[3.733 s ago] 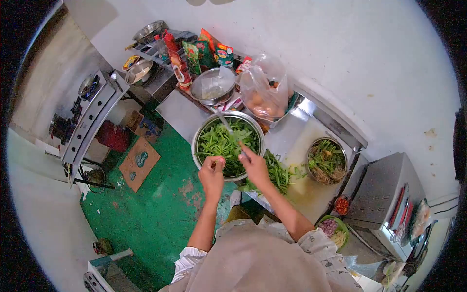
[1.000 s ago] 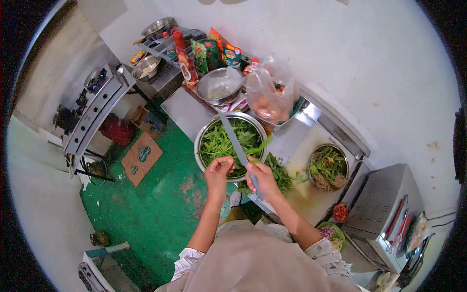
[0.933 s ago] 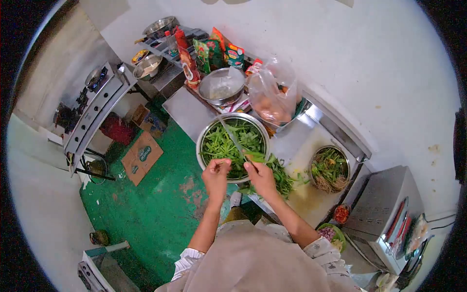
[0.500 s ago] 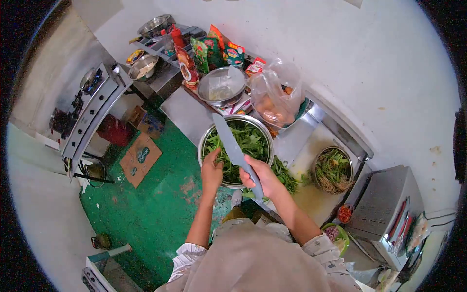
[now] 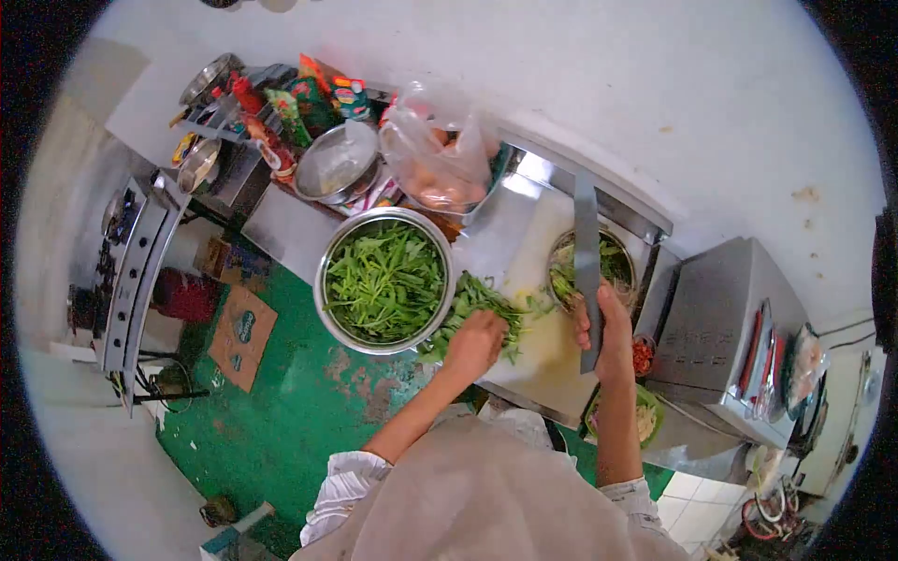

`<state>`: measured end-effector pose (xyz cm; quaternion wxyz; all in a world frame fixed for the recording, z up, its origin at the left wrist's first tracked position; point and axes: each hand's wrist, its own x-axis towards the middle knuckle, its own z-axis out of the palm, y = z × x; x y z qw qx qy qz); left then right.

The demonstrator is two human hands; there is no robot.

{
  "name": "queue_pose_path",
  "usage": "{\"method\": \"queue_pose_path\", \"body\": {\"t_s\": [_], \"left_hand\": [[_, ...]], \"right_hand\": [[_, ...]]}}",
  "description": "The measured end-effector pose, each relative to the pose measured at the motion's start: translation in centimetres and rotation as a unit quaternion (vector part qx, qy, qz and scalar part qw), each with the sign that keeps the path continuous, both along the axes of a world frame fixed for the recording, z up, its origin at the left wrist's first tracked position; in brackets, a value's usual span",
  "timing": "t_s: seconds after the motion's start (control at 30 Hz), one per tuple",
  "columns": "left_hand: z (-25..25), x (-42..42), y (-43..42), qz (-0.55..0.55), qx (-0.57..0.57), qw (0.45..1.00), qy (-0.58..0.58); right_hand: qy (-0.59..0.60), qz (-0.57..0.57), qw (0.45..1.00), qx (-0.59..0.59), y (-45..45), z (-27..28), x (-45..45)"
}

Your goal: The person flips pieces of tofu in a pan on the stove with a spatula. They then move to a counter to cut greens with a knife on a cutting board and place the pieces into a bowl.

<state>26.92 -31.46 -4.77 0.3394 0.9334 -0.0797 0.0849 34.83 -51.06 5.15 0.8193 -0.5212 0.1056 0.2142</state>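
My left hand (image 5: 477, 344) is closed over a pile of leafy greens (image 5: 479, 301) at the left edge of the cutting board (image 5: 545, 360). The fingertips are partly hidden among the leaves. In my right hand (image 5: 610, 337) is a large grey knife (image 5: 586, 229), held up with its blade pointing away from me. Behind the knife, partly covered by it, stands a bowl of stems and roots (image 5: 615, 265). Left of the pile, a big steel bowl (image 5: 325, 304) holds many cut green leaves (image 5: 385, 280).
A plastic bag of eggs (image 5: 444, 178) and a steel bowl (image 5: 313, 182) stand behind the leaf bowl. To the right are a small dish of chopped red pieces (image 5: 642, 355), a green bowl (image 5: 658, 411) and a metal box-shaped appliance (image 5: 720, 313). A stove (image 5: 136, 280) stands far left.
My left hand has moved from above the leaf bowl to the greens on the board. My right hand has carried the knife right, away from the leaf bowl. The view has shifted right.
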Motion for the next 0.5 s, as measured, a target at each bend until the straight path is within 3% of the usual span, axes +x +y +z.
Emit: {"method": "queue_pose_path", "body": {"t_s": [0.03, 0.1, 0.23, 0.4, 0.5], "left_hand": [[-0.6, 0.1, -1.0, -0.007, 0.001, 1.000, 0.000], [-1.7, 0.1, -2.5, -0.085, 0.107, 0.989, 0.062], [-4.5, 0.1, -3.4, -0.053, 0.173, 0.983, 0.036], [-1.1, 0.2, -4.0, -0.044, 0.156, 0.984, 0.074], [2.9, 0.6, -3.8, 0.012, 0.060, 0.997, 0.054]], "right_hand": [[0.000, -0.007, 1.000, 0.001, -0.9, -0.5, -0.4], [-0.001, -0.002, 1.000, 0.007, -2.2, -1.1, -1.3], [-0.007, -0.001, 1.000, 0.021, -4.3, -2.2, -2.0], [-0.019, -0.003, 1.000, -0.021, -5.3, -2.9, -2.2], [-0.030, 0.022, 0.999, -0.036, -5.4, -2.7, -2.3]]}}
